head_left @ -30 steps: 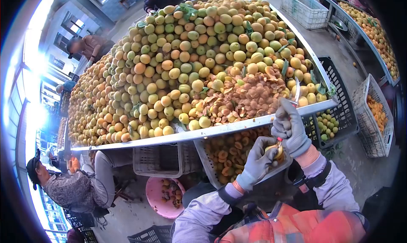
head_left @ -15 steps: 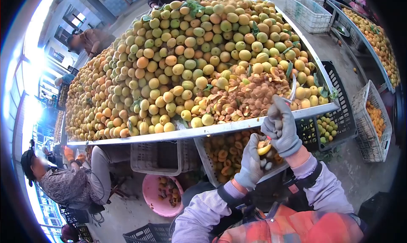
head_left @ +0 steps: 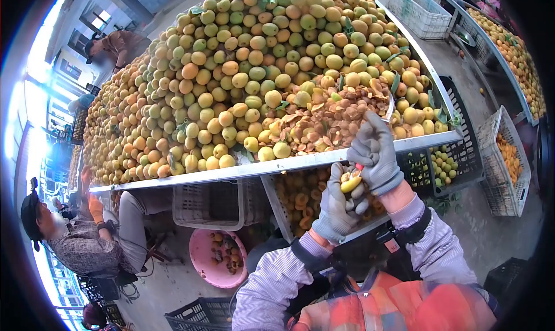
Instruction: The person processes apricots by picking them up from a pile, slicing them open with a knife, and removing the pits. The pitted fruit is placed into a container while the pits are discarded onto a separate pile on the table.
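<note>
Grey gloves cover both hands, right of the frame's centre. The left hand pinches a yellow fruit, just below mid-frame; the right hand curls round a red-tipped tool directly above it. Compared with a second ago, I see more of the fruit's inner face, so I judge this piece further opened. Fruit halves lie in the crate at lower centre, behind the left hand.

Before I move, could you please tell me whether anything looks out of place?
Yes: leafy scraps lie loose on the floor beside the black crate, and a small orange piece, possibly fruit, lies farther off. Both look stray, being outside any container.
</note>
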A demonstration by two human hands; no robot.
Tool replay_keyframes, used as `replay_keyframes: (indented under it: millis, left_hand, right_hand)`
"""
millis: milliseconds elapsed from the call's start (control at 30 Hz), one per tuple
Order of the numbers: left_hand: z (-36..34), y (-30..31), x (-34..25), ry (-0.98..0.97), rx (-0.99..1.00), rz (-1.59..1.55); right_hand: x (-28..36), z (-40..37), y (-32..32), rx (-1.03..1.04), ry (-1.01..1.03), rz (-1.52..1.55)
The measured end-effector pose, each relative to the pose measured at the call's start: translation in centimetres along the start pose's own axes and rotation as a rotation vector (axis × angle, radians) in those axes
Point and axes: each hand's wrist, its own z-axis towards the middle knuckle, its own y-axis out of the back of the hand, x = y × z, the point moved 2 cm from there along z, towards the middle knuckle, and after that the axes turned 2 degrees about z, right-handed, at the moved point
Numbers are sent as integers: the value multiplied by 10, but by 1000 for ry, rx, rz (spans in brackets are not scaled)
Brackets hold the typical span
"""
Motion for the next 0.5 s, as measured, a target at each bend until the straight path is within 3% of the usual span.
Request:
replay_keyframes:
  millis: [167,233,333,367,433,500]
  left_hand:
    - [5,12,-13,34,-164,218]
    - [-4,2,-22,-37,-212,410]
    - [4,8,-27,-20,-2,430]
    - [4,5,-29,-47,38,453]
    - [-3,-9,-31,-88,-75,553]
    - [-1,-7,-30,-100,-76,588]
  right_hand:
    - [-5,-4,-11,19,39,-101]
    - [2,-17,-28,46,120,-205]
    - [33,-41,-42,203,299,-669]
    - [38,-40,-37,368,451,-947]
    - [28,-39,-25,235,139,-809]
    - [20,-37,-13,249,78,-910]
